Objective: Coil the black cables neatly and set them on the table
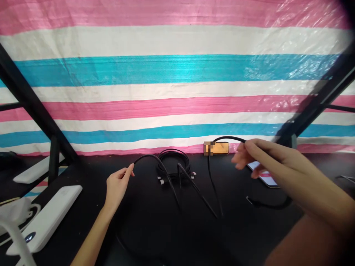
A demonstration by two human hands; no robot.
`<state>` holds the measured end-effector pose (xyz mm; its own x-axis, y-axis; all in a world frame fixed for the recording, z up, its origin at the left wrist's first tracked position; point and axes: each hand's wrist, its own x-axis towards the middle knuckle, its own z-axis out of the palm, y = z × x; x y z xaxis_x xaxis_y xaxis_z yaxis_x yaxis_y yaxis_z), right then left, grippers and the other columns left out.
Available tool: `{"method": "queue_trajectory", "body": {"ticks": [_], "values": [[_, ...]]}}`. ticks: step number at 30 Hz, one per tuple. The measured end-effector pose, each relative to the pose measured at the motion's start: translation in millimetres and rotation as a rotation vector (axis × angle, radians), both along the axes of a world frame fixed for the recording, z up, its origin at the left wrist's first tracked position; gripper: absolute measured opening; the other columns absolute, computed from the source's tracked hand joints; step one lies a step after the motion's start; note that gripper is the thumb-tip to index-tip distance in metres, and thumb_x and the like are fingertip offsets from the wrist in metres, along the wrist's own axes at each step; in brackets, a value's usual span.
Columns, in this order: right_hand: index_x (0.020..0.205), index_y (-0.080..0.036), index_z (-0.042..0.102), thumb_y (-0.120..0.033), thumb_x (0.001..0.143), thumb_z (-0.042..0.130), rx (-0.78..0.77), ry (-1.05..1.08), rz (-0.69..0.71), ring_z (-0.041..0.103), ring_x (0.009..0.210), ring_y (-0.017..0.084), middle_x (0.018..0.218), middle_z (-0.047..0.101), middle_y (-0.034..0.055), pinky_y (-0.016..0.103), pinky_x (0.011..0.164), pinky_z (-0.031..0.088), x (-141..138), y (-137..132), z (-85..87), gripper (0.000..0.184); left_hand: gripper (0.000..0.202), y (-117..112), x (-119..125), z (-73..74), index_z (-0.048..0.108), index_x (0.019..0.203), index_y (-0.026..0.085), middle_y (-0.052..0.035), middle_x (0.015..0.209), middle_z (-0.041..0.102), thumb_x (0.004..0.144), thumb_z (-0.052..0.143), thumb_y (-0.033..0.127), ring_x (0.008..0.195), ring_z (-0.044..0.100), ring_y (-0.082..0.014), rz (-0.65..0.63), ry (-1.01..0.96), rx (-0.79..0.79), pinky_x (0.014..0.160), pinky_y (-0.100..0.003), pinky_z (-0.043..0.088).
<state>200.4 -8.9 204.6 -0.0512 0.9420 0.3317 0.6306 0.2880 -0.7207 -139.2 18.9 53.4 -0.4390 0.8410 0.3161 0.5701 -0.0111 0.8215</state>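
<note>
A black cable (211, 173) runs in loose bends over the dark table between my two hands. My left hand (118, 184) pinches it between thumb and fingers, left of the middle. On the right, my right hand (274, 162) is raised and closed on another stretch of the same cable, which arches away from its fingertips. One end with a metal plug (249, 200) lies below my right hand. Behind the bends rests a coiled bundle of black cables (173, 162) with several pale-tipped plugs.
A white power bank (52, 216) lies at the left beside a white charger (16, 212) and its cord. An orange phone-like item (221, 148) stands at the back. A phone with a lit screen (264, 175) is partly behind my right hand. Black frame bars (36, 98) flank the striped sheet.
</note>
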Motion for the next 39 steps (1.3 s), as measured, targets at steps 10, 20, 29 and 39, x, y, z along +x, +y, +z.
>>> {"method": "queue_trajectory", "body": {"ticks": [10,20,29,39], "values": [[0.094,-0.017,0.042,-0.035,0.093,0.030,-0.552,0.117,0.491,0.063,0.063,0.015,0.085,0.064,0.0098,0.019,0.043,0.044,-75.1,38.9,-35.3,0.023,0.039,-1.2,18.1,-14.4,0.051,0.062,0.017,0.0078,0.047,0.019,0.073,0.060,0.054,0.040,0.017,-0.0066,0.066,-0.520,0.266,0.039,-0.018,0.011],[0.096,-0.016,0.044,-0.048,0.089,0.037,-0.567,0.068,0.572,0.064,0.072,0.018,0.090,0.063,0.0118,0.015,0.037,0.044,-60.8,33.7,-28.5,0.033,0.044,2.4,21.9,-20.4,0.048,0.060,0.015,0.0099,0.044,0.019,0.070,0.064,0.055,0.036,0.018,-0.0032,-0.014,-0.691,0.231,0.036,-0.014,0.013],[0.099,-0.016,0.041,-0.047,0.086,0.043,-0.578,0.148,0.617,0.062,0.080,0.018,0.092,0.061,0.0124,0.013,0.037,0.045,-73.3,39.2,-33.9,0.034,0.039,-0.7,33.1,-16.6,0.050,0.064,0.015,0.0112,0.035,0.023,0.075,0.062,0.051,0.030,0.015,-0.0030,-0.223,-0.920,0.241,0.031,-0.015,0.016],[0.087,-0.016,0.048,-0.049,0.085,0.044,-0.403,0.135,0.707,0.050,0.053,0.009,0.067,0.058,0.0000,0.021,0.051,0.039,-81.2,35.4,-32.0,0.033,0.038,-8.2,42.3,-9.6,0.050,0.065,0.014,0.0111,0.036,0.023,0.080,0.059,0.048,0.030,0.015,-0.0025,-0.290,-0.885,0.234,0.033,-0.015,0.015]]}}
